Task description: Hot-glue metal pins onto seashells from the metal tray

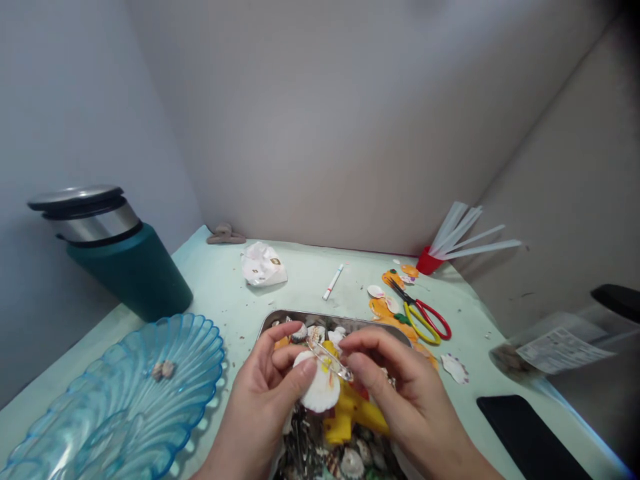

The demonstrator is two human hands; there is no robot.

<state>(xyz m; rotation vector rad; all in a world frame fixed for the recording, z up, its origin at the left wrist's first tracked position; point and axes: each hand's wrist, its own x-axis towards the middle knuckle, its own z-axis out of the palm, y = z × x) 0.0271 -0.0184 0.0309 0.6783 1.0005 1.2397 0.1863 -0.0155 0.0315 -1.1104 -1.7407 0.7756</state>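
Note:
Over the metal tray [345, 322], my left hand [273, 387] pinches a white scallop shell [320, 392] with yellow and orange marks near its hinge. My right hand [395, 373] grips one end of a shiny safety pin [333, 362] between thumb and fingers. The pin lies slantwise across the top of the shell; whether it is attached I cannot tell. Beneath both hands is a yellow glue gun [345, 417], partly hidden, resting on seashells [353, 462] inside the tray. Thin dark metal pins [303, 443] fill the tray's left part.
Left are a blue scalloped dish [200, 373] holding small shells [163, 369] and a teal bottle [127, 270]. Behind lie crumpled white paper [263, 265] and a white stick [333, 282]. Right are scissors [425, 320], a red cup [429, 261] of translucent sticks, a plastic bag [560, 350] and a dark flat object [530, 437].

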